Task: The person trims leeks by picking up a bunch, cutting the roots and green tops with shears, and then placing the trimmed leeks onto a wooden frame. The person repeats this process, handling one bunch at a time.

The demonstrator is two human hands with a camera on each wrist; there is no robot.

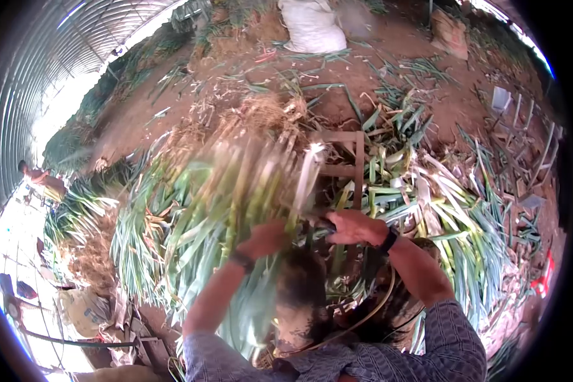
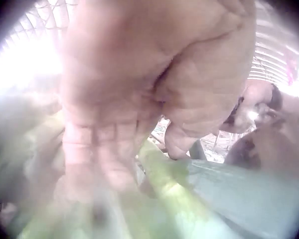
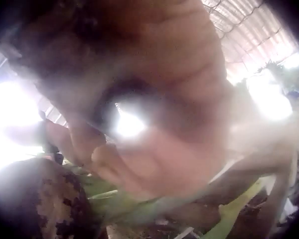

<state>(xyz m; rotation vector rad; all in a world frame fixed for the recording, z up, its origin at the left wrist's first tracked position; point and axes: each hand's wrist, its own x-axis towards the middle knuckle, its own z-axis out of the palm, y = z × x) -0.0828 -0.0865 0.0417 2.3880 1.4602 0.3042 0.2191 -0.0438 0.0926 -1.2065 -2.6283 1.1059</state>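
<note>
My left hand (image 1: 266,239) is blurred at the near end of a heap of leeks (image 1: 235,184), whose roots point away from me. In the left wrist view its fingers bend around a green leek stalk (image 2: 164,181), with a broad leaf running off to the right. A pale leek stalk (image 1: 305,175) rises just beyond that hand. Close beside it, my right hand (image 1: 356,227) curls around a dark handle (image 1: 325,224); what kind of tool it is I cannot tell. In the right wrist view the curled right hand (image 3: 174,154) hides most of what it holds.
A wooden frame (image 1: 360,169) stands between the heap and another leek pile (image 1: 452,210) on the right. My knees (image 1: 299,280) are just below my hands. A white sack (image 1: 312,25) sits on the earth floor farther off. Another person (image 1: 44,181) is at the far left.
</note>
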